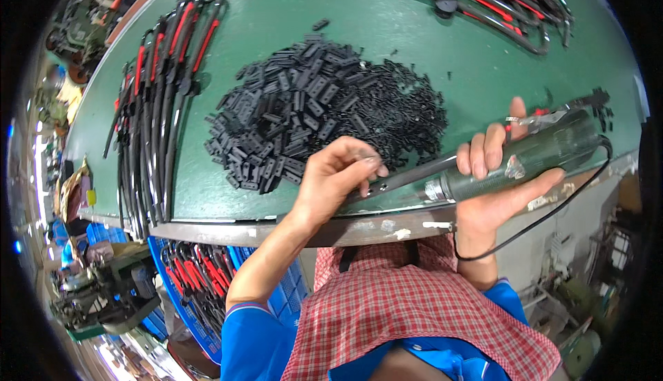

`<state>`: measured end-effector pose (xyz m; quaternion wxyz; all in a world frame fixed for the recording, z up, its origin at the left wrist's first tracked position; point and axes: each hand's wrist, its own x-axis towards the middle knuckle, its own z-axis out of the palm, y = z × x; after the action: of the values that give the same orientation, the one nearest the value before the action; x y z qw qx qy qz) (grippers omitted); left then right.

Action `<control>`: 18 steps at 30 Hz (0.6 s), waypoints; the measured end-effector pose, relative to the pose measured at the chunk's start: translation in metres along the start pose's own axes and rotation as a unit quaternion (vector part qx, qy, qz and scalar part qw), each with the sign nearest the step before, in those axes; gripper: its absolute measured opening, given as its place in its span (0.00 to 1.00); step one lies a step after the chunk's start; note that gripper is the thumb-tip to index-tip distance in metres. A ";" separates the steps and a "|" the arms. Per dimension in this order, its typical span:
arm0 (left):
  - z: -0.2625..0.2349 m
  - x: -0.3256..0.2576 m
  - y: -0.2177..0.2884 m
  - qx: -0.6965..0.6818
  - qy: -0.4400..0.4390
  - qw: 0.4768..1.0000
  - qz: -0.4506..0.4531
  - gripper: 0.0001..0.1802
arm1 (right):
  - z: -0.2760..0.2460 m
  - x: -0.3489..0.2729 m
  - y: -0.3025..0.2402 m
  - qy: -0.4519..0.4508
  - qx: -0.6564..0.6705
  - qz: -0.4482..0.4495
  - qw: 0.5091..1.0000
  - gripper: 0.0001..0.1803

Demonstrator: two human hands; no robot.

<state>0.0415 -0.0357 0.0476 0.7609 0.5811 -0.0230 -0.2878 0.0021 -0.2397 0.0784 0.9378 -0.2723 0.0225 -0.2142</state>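
At a green table's (290,8) front edge, one person's right hand (501,184) is gripping one green power driver (545,150), while the left hand (338,181) is pinching one dark strip (407,176) against its tip. One heap of black clips (318,105), too many to count, is lying just behind; two bundles of wiper blades (162,98) are lying at left and top right.

One view only, from the camera on your head, left of the pair. It looks steeply down and forward over your chest onto the green tabletop (276,8), close enough that your hands (331,181) fill the lower middle. Fisheye lens: the tabletop's near edge bows, and a dark rim rings the picture. Far left and lower right, the workshop floor falls away, small and warped. Left in the picture is your left.
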 end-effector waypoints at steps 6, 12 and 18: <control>-0.006 0.007 -0.001 -0.106 -0.036 0.992 -0.056 0.11 | 0.027 0.013 0.008 -0.087 0.021 -0.093 0.992 0.48; -0.008 0.008 -0.002 -0.117 -0.073 0.987 -0.084 0.12 | 0.025 0.012 0.015 -0.126 0.018 -0.099 0.987 0.49; -0.014 0.009 -0.002 -0.140 -0.131 0.976 -0.099 0.14 | 0.016 0.017 0.015 -0.117 0.063 -0.081 0.988 0.45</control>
<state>0.0540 -0.0277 0.0387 0.7928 0.4254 -0.0246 -0.4358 0.0255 -0.2272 0.0858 0.9289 -0.2366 -0.1229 -0.2569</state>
